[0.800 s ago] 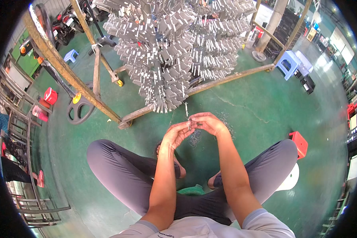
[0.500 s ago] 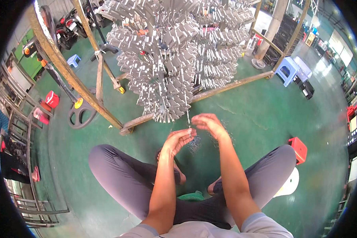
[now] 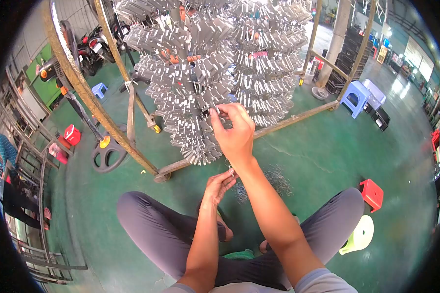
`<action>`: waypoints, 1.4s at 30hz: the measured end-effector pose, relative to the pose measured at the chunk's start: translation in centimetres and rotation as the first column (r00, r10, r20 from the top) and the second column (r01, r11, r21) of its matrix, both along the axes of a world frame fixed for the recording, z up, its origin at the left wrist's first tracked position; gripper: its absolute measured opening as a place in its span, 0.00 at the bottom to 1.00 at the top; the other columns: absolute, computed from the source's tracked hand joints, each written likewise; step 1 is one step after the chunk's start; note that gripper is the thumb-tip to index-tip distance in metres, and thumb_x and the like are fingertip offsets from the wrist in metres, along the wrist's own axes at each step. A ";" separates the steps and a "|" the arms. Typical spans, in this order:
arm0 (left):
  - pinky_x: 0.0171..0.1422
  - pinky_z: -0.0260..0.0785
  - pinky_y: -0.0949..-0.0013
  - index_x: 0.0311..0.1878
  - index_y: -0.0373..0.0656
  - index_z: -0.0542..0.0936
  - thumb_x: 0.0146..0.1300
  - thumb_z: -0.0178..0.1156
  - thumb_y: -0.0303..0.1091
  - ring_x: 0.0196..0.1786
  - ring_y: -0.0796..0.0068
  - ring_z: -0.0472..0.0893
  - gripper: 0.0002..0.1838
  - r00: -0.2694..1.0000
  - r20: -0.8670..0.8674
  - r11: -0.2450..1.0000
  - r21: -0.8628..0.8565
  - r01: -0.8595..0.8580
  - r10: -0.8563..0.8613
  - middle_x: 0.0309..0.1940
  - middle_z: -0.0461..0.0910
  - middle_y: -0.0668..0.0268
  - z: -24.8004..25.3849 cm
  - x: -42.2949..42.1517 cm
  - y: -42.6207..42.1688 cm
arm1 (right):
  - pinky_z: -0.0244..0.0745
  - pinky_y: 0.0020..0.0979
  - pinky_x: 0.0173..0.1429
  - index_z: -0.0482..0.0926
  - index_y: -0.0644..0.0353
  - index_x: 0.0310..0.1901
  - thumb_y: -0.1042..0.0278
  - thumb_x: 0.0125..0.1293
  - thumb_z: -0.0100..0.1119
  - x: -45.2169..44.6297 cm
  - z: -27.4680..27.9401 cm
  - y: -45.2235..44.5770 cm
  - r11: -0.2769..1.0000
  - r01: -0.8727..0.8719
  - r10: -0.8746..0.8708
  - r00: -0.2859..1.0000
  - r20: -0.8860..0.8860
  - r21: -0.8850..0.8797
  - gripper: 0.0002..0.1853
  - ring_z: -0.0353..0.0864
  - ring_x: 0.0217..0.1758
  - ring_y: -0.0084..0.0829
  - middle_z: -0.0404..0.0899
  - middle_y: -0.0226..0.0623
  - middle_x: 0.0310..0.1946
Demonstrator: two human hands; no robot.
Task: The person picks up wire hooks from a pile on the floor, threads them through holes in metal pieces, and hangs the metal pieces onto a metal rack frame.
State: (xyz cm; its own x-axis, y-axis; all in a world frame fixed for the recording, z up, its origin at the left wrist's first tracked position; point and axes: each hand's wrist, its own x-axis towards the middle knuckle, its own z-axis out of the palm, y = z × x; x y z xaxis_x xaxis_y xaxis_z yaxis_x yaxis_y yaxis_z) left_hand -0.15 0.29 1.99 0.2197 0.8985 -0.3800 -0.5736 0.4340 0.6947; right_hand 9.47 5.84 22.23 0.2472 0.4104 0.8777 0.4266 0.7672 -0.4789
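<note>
Bunches of small grey metal parts (image 3: 195, 83) hang in tiers from a frame. My right hand (image 3: 233, 129) is raised against the lower part of the bunch, its thumb and fingertips close together at the parts; what lies between them is too small to make out. Lower down, my left hand (image 3: 220, 185) pinches the end of a thin hanging wire (image 3: 229, 163) below the bunch. Loose wire pieces (image 3: 276, 180) are scattered on the green floor beyond my forearms.
A wooden frame (image 3: 298, 117) on castors surrounds the bunches. A red stool (image 3: 371, 195) and a pale green stool (image 3: 362, 234) stand at the right, a blue stool (image 3: 355, 97) farther back. A person (image 3: 19, 205) is at the far left, near metal racks (image 3: 44, 215).
My right hand has left the wire end beside my left hand and risen to the hanging metal parts. My left hand has moved slightly lower, still pinching. The view has shifted upward.
</note>
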 end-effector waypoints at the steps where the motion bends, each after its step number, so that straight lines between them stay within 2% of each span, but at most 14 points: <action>1: 0.58 0.80 0.66 0.56 0.25 0.82 0.66 0.73 0.41 0.52 0.65 0.88 0.27 1.000 -0.017 1.000 0.010 -0.018 0.018 0.51 0.87 0.54 -0.1 0.1 -0.1 | 0.78 0.33 0.40 0.84 0.65 0.40 0.77 0.61 0.73 -0.1 0.0 0.1 1.000 -0.015 0.014 1.000 -0.011 -0.015 0.08 0.83 0.34 0.34 0.82 0.39 0.33; 6: 0.59 0.81 0.62 0.56 0.19 0.79 0.60 0.68 0.72 0.51 0.61 0.87 0.51 0.992 -0.069 0.985 -0.134 -0.112 0.104 0.51 0.85 0.45 -1.8 -1.6 0.3 | 0.76 0.38 0.39 0.82 0.65 0.38 0.79 0.59 0.71 -0.2 -0.1 0.2 0.999 -0.035 0.034 0.999 -0.030 -0.036 0.07 0.79 0.33 0.39 0.79 0.39 0.31; 7: 0.54 0.82 0.64 0.54 0.18 0.80 0.62 0.65 0.72 0.47 0.59 0.88 0.51 0.982 -0.069 0.962 -0.198 -0.186 0.176 0.49 0.85 0.45 -1.5 -1.9 0.0 | 0.75 0.38 0.38 0.82 0.65 0.38 0.79 0.59 0.71 -0.2 -0.1 0.5 0.999 -0.028 0.027 0.999 -0.023 -0.025 0.07 0.79 0.32 0.39 0.78 0.39 0.30; 9: 0.46 0.84 0.67 0.51 0.18 0.80 0.67 0.69 0.57 0.39 0.61 0.89 0.39 0.951 -0.156 0.928 -0.227 -0.296 0.266 0.46 0.86 0.46 -3.5 -3.2 0.2 | 0.74 0.39 0.38 0.82 0.64 0.38 0.79 0.59 0.71 -0.3 -0.4 0.9 1.000 -0.024 0.024 0.999 -0.033 -0.018 0.07 0.78 0.31 0.38 0.77 0.39 0.29; 12: 0.41 0.84 0.70 0.49 0.22 0.82 0.67 0.71 0.35 0.33 0.64 0.88 0.21 0.841 -0.458 0.942 -0.027 -0.335 0.286 0.40 0.87 0.49 -5.9 -4.7 0.6 | 0.75 0.39 0.37 0.82 0.64 0.38 0.78 0.59 0.71 -0.3 -0.4 0.9 0.999 -0.012 0.011 1.000 -0.018 -0.032 0.07 0.78 0.31 0.37 0.77 0.39 0.30; 15: 0.38 0.84 0.72 0.44 0.23 0.83 0.66 0.69 0.22 0.31 0.67 0.87 0.10 0.754 -0.549 0.931 0.159 -0.329 0.361 0.35 0.87 0.53 0.5 -4.5 0.2 | 0.75 0.38 0.37 0.83 0.64 0.38 0.78 0.59 0.72 -0.2 -0.4 0.8 0.999 -0.018 0.016 0.999 -0.032 -0.052 0.07 0.78 0.30 0.37 0.77 0.39 0.30; 21: 0.46 0.82 0.71 0.54 0.26 0.85 0.64 0.72 0.23 0.36 0.72 0.87 0.17 0.792 -0.413 0.869 0.406 -0.283 0.450 0.40 0.89 0.56 12.9 -5.4 0.8 | 0.75 0.38 0.37 0.84 0.64 0.39 0.77 0.59 0.72 0.4 -0.4 0.4 0.998 -0.009 0.007 1.000 -0.026 -0.062 0.07 0.78 0.30 0.36 0.79 0.39 0.31; 25: 0.54 0.86 0.66 0.53 0.27 0.84 0.68 0.68 0.22 0.44 0.62 0.90 0.13 0.870 -0.257 0.800 0.557 -0.221 0.420 0.43 0.88 0.52 20.9 -5.0 1.3 | 0.75 0.37 0.37 0.85 0.64 0.40 0.77 0.59 0.73 0.8 -0.2 0.1 0.999 0.006 -0.006 1.000 -0.002 -0.051 0.08 0.78 0.30 0.36 0.79 0.38 0.31; 26: 0.54 0.85 0.66 0.54 0.27 0.84 0.68 0.67 0.22 0.45 0.62 0.90 0.13 0.882 -0.225 0.783 0.583 -0.218 0.413 0.44 0.88 0.52 22.6 -4.6 1.2 | 0.73 0.30 0.34 0.86 0.66 0.41 0.78 0.60 0.73 1.0 -0.2 0.2 1.000 0.022 -0.022 0.999 0.023 -0.015 0.08 0.78 0.28 0.28 0.81 0.37 0.29; 27: 0.55 0.85 0.67 0.55 0.27 0.83 0.69 0.67 0.22 0.46 0.62 0.90 0.13 0.894 -0.192 0.764 0.608 -0.215 0.405 0.44 0.88 0.51 23.9 -4.3 1.3 | 0.73 0.30 0.34 0.86 0.66 0.41 0.78 0.60 0.73 1.0 -0.3 0.1 1.000 0.019 -0.019 1.000 0.025 -0.017 0.08 0.78 0.28 0.28 0.81 0.37 0.29; 33: 0.54 0.85 0.68 0.57 0.27 0.83 0.71 0.66 0.25 0.46 0.64 0.90 0.15 0.762 -0.373 0.664 0.741 -0.099 0.529 0.46 0.88 0.49 26.8 -3.8 2.3 | 0.73 0.31 0.33 0.86 0.66 0.41 0.78 0.60 0.73 1.1 0.2 -0.8 0.999 0.022 -0.020 0.999 0.033 -0.035 0.08 0.78 0.28 0.28 0.81 0.37 0.29; 35: 0.52 0.85 0.69 0.55 0.27 0.83 0.70 0.67 0.27 0.47 0.64 0.90 0.14 0.791 -0.343 0.665 0.739 -0.107 0.507 0.46 0.89 0.49 27.2 -3.6 2.4 | 0.73 0.31 0.33 0.86 0.65 0.41 0.78 0.60 0.73 1.1 0.3 -1.0 0.999 0.031 -0.029 0.999 0.044 -0.043 0.08 0.78 0.27 0.28 0.81 0.37 0.30; 38: 0.51 0.84 0.70 0.51 0.29 0.83 0.69 0.69 0.28 0.49 0.63 0.90 0.12 0.812 -0.323 0.684 0.719 -0.124 0.487 0.46 0.89 0.51 27.9 -3.4 2.4 | 0.76 0.39 0.36 0.84 0.64 0.39 0.75 0.61 0.72 1.1 0.2 -1.5 0.996 0.030 -0.027 0.999 0.047 -0.078 0.07 0.82 0.32 0.41 0.80 0.40 0.32; 42: 0.50 0.84 0.69 0.51 0.31 0.84 0.68 0.70 0.28 0.48 0.63 0.90 0.13 0.772 -0.390 0.696 0.712 -0.093 0.502 0.46 0.89 0.51 28.3 -3.6 2.7 | 0.77 0.41 0.37 0.84 0.64 0.39 0.75 0.61 0.71 0.9 0.2 -1.7 0.997 0.039 -0.036 0.998 0.055 -0.070 0.07 0.82 0.33 0.44 0.80 0.40 0.33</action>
